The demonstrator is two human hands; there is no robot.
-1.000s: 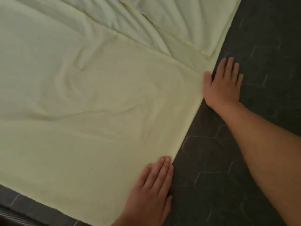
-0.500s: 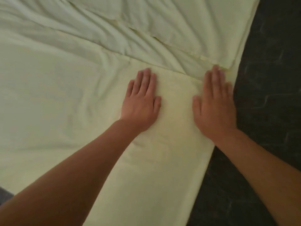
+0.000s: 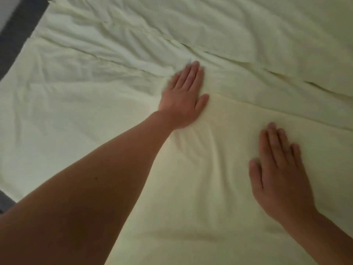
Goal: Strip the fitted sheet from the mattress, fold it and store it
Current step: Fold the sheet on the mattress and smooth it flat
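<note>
The pale yellow-green fitted sheet lies spread out and fills nearly the whole view, with a smoother folded layer in front and creased layers behind it. My left hand rests flat, palm down, on the sheet at the far edge of the front layer, its arm stretched out from the lower left. My right hand lies flat, fingers slightly apart, on the smooth layer nearer to me at the right. Neither hand grips the cloth.
A dark grey surface shows beyond the sheet's edge at the upper left, and a sliver of it at the lower left. Overlapping hemmed edges run diagonally across the upper right.
Both hands have slid left across the sheet and further apart, the left hand reaching farther away. The view has swung left, so the dark surface at the right is out of sight.
</note>
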